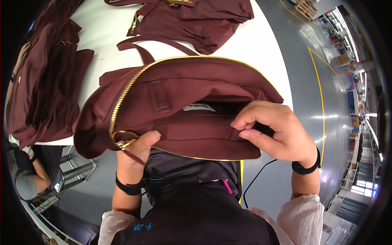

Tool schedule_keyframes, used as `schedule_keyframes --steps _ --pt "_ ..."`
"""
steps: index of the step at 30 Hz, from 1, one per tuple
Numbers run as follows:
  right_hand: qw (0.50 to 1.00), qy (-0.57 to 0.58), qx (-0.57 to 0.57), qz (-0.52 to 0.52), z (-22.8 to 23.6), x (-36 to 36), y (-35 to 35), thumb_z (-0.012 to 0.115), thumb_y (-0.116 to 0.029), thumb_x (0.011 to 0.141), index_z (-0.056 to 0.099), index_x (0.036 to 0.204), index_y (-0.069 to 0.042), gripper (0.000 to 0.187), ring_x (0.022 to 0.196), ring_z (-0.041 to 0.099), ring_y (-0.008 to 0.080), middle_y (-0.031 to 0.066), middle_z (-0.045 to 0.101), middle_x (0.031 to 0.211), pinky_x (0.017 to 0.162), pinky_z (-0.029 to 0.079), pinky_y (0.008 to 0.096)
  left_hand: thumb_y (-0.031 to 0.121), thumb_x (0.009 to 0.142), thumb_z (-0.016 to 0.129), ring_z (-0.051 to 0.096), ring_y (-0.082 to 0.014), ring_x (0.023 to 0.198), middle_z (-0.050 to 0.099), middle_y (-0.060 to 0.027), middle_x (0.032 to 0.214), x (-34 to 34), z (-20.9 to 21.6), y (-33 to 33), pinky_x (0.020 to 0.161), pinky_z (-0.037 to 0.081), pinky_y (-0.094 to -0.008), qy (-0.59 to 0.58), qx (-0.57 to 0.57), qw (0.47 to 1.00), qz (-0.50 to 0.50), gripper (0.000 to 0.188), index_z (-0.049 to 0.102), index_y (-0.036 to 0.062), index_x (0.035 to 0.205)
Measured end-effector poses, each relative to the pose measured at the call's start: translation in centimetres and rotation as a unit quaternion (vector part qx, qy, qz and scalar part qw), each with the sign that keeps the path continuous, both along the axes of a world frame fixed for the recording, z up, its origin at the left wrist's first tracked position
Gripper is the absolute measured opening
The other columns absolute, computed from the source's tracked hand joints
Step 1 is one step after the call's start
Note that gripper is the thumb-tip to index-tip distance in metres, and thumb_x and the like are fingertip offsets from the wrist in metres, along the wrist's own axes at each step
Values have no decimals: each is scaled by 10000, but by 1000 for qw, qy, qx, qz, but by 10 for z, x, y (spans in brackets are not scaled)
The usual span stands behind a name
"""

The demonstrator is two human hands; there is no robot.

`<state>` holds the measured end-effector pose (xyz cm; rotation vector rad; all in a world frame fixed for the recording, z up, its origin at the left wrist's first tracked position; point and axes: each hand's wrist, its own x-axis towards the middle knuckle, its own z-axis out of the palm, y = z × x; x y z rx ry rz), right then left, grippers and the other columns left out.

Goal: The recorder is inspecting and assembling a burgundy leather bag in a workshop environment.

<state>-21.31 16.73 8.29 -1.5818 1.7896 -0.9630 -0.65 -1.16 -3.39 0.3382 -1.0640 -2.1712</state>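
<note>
A dark maroon fabric bag (192, 127) lies in front of me at the table's near edge, its mouth unzipped toward me. A gold-toothed zipper (123, 94) runs along the opening, with its gold pull at the left corner. My left hand (141, 149) grips the bag's near left edge beside that pull, thumb on top and fingers hidden beneath. Over the right part of the opening, my right hand (275, 130) is bent, thumb and forefinger closed about a small fabric loop (235, 134) on the inside wall. A pale label (199, 107) shows inside, above a dark hollow.
The white table (267, 45) carries another maroon bag (196, 24) at the far side and more maroon bags (49, 90) piled at left. Another person's arm (38, 177) shows at lower left, by a metal stool frame (79, 167). A black cable (257, 179) hangs right of my apron.
</note>
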Motion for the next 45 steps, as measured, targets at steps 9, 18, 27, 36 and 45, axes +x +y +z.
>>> schedule_keyframes --steps 9,18,27,36,45 --pt "980 186 -4 -71 -6 23 26 715 -75 733 563 1131 -4 432 1004 585 347 158 594 1121 840 496 395 -87 659 668 505 -301 1194 516 -105 1288 7 -4 0 1038 403 -447 -22 74 997 -6 730 419 45 1334" --pt "980 185 -18 -75 -27 18 29 692 -96 757 559 1125 -2 402 979 593 345 167 606 1061 829 490 389 33 775 623 399 -292 1311 470 -85 1381 27 -30 24 1107 265 -515 24 164 985 -41 611 439 95 1354" --pt "965 196 8 -174 -87 22 40 804 -413 664 579 1130 37 685 672 586 324 162 590 729 638 475 353 8 766 610 390 -291 1318 475 -84 1377 25 -33 15 1122 239 -505 14 164 985 -59 608 440 65 1347" --pt "956 85 159 -233 -105 38 31 804 -338 708 630 1095 1 543 669 621 276 167 642 787 612 488 309 -8 788 575 418 -277 1297 506 -86 1346 27 -31 16 1116 270 -475 0 177 984 -26 542 471 54 1316" --pt "970 82 -62 -221 -102 44 32 782 -106 751 671 954 25 266 733 672 174 106 693 884 619 529 253 32 835 601 419 -286 1294 507 -94 1343 33 -20 9 1105 284 -489 29 151 987 -37 493 471 40 1311"
